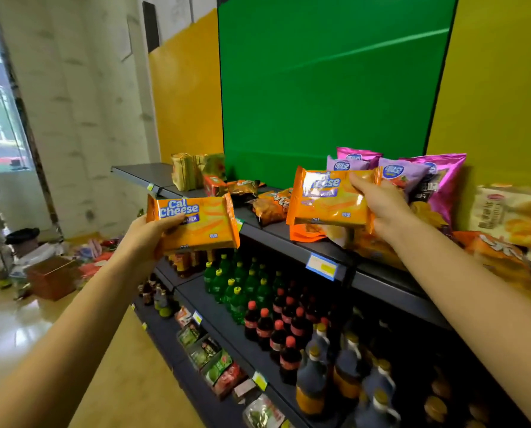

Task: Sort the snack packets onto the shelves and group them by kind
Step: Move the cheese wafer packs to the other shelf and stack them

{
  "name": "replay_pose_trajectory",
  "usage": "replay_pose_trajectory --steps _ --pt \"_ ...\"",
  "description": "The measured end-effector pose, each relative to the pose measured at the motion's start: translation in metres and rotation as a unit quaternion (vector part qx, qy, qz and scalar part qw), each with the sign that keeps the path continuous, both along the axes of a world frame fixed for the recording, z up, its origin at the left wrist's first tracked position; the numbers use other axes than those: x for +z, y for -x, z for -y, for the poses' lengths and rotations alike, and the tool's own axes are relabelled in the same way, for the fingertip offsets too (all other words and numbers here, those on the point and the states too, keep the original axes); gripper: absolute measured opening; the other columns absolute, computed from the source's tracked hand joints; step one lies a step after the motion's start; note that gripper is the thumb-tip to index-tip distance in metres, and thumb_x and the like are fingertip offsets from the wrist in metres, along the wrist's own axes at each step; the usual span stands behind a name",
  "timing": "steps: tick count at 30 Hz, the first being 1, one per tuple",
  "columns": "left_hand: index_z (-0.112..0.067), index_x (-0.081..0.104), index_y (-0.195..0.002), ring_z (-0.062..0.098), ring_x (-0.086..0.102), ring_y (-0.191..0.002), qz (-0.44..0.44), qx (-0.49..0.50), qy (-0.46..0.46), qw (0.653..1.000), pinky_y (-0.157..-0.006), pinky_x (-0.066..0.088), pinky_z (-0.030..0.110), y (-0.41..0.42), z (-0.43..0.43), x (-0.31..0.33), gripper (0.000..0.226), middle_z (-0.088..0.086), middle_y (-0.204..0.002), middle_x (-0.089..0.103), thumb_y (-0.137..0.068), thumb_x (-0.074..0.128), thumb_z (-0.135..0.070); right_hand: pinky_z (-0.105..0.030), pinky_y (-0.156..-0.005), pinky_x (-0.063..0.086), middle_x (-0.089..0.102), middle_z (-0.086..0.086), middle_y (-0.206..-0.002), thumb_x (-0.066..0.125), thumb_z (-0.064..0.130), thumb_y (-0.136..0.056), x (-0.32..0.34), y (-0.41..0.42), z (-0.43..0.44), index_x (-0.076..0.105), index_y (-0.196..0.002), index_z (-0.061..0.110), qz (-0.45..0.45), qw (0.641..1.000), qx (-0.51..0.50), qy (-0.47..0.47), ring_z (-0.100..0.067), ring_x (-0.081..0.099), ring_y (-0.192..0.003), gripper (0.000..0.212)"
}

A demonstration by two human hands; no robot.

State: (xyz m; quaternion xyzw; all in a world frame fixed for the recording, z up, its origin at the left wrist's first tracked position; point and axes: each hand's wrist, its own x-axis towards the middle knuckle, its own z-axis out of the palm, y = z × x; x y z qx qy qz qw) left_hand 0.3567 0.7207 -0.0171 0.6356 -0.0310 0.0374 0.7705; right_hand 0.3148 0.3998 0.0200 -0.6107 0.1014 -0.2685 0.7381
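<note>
While the left hand (148, 234) grips one orange wafer packet (196, 225) by its left end, out in front of the edge of the top shelf (134, 173), the right hand (378, 205) holds a second wafer packet (326, 199) by its right end, above the mixed pile (273, 205) on that shelf, just before the purple chip bags (443, 180). Both packets lie with the long side left to right, along the shelf edge. I judge the right hand is nearer to a setting place.

Wafer packets (196, 225): left hand (148, 239), right hand (384, 208)
</note>
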Motion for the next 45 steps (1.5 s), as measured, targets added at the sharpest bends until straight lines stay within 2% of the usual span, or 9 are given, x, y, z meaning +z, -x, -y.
replay_pose_trajectory --steps 4,7,10,13,19,25,28,35,45 --pt "-0.007 0.054 -0.109 0.006 0.067 -0.047 0.019 -0.024 0.006 1.0 -0.042 0.054 0.018 -0.067 -0.001 0.006 0.026 0.005 -0.086 0.065 -0.085 0.063 -0.011 -0.03 -0.053 0.059 0.066 -0.008 -0.092 0.067 0.028 -0.081 0.014 -0.064 -0.004 0.053 -0.095 0.012 0.005 1.0 0.006 0.023 -0.01 0.068 -0.051 0.025" --pt "-0.009 0.052 -0.109 0.004 0.067 -0.047 0.039 -0.042 -0.004 0.998 -0.041 0.052 0.017 -0.119 0.006 0.022 0.025 0.004 -0.086 0.065 -0.085 0.061 -0.012 -0.05 -0.082 0.055 0.063 -0.015 -0.117 0.072 0.04 -0.067 0.027 -0.124 0.004 0.052 -0.121 0.006 0.005 0.998 -0.019 0.063 -0.028 0.067 -0.095 0.067" --pt "-0.009 0.052 -0.113 0.007 0.068 -0.057 0.053 -0.057 -0.017 0.997 -0.043 0.053 0.017 -0.168 0.01 0.035 0.029 0.002 -0.089 0.066 -0.086 0.062 -0.014 -0.055 -0.089 0.051 0.062 -0.018 -0.117 0.069 0.038 -0.069 0.036 -0.179 0.013 0.054 -0.11 0.005 0.001 0.995 -0.051 0.081 -0.033 0.062 -0.105 0.056" --pt "-0.008 0.052 -0.118 0.01 0.069 -0.067 0.066 -0.08 -0.034 0.994 -0.046 0.054 0.017 -0.211 0.013 0.041 0.036 0.002 -0.094 0.067 -0.085 0.063 -0.016 -0.053 -0.089 0.051 0.065 -0.018 -0.11 0.066 0.032 -0.077 0.046 -0.208 0.002 0.053 -0.096 0.008 -0.005 0.994 -0.063 0.093 -0.032 0.063 -0.1 0.033" --pt "-0.017 0.056 -0.093 0.002 0.068 -0.052 0.086 -0.138 -0.047 0.986 -0.044 0.053 0.018 -0.289 0.036 0.047 0.011 0.002 -0.089 0.066 -0.085 0.062 -0.011 -0.028 -0.053 0.055 0.067 -0.003 -0.068 0.058 0.019 -0.087 0.056 -0.256 0.004 0.054 -0.093 0.009 0.004 0.99 -0.09 0.108 -0.005 0.061 -0.041 0.011" --pt "-0.017 0.058 -0.085 0.002 0.064 -0.045 0.1 -0.226 -0.087 0.965 -0.043 0.052 0.016 -0.378 0.078 0.048 0.009 0.003 -0.081 0.066 -0.085 0.062 -0.009 -0.019 -0.04 0.049 0.064 0.001 -0.055 0.05 0.016 -0.091 0.063 -0.293 0.018 0.054 -0.075 0.01 -0.034 0.977 -0.142 0.157 -0.002 0.057 -0.034 0.018" --pt "-0.014 0.06 -0.086 0.002 0.062 -0.042 0.098 -0.286 -0.111 0.947 -0.041 0.05 0.016 -0.425 0.104 0.053 0.007 -0.001 -0.066 0.07 -0.086 0.06 -0.007 -0.018 -0.038 0.048 0.057 -0.004 -0.069 0.049 0.017 -0.093 0.069 -0.312 0.023 0.05 -0.073 0.012 -0.049 0.97 -0.185 0.151 -0.002 0.055 -0.032 0.021" --pt "-0.011 0.054 -0.07 0.005 0.054 -0.03 -0.001 -0.456 -0.182 0.871 -0.036 0.046 0.015 -0.488 0.165 0.043 0.02 -0.002 -0.038 0.061 -0.09 0.053 -0.009 -0.015 -0.032 0.044 0.054 -0.002 -0.057 0.046 0.01 -0.093 0.069 -0.352 0.021 0.046 -0.069 0.013 -0.062 0.944 -0.3 0.126 -0.001 0.051 -0.026 0.024" --pt "-0.01 0.051 -0.071 0.004 0.053 -0.031 0.052 -0.524 -0.301 0.795 -0.038 0.046 0.017 -0.504 0.209 0.019 0.019 0.0 -0.049 0.062 -0.09 0.054 -0.009 -0.027 -0.053 0.047 0.055 -0.005 -0.073 0.049 0.018 -0.093 0.044 -0.377 0.015 0.048 -0.073 0.014 -0.099 0.924 -0.353 0.105 -0.014 0.052 -0.06 0.02"
